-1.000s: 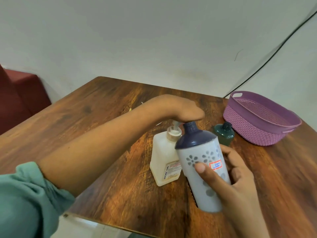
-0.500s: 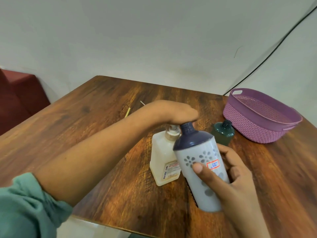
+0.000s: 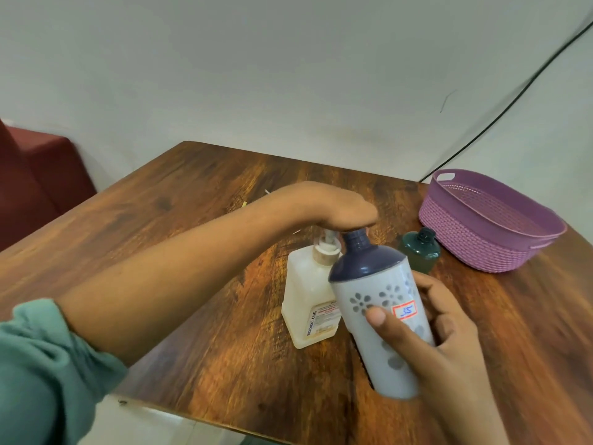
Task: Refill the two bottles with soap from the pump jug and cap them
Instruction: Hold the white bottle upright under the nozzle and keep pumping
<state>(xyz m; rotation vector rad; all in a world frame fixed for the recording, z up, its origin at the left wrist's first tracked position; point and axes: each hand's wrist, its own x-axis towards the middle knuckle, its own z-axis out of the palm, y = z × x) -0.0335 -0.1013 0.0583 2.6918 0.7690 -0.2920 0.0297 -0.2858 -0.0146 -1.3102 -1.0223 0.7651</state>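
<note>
Wooden worktop, towards its right edge: the left hand presses down on the pump jug, finger curl hidden. The right hand clamps its fingers round the tilted white bottle mid-body, neck at the spout; smooth plastic, probably slippery and gaining weight.

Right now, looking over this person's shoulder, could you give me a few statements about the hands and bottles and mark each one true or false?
1. The right hand grips the flowered white bottle. True.
2. The green bottle lies inside the purple basket. False: it stands upright on the table, beside the basket.
3. The left hand rests on top of the pump jug. True.
4. The flowered white bottle has a red top. False: its top is dark blue.
</note>
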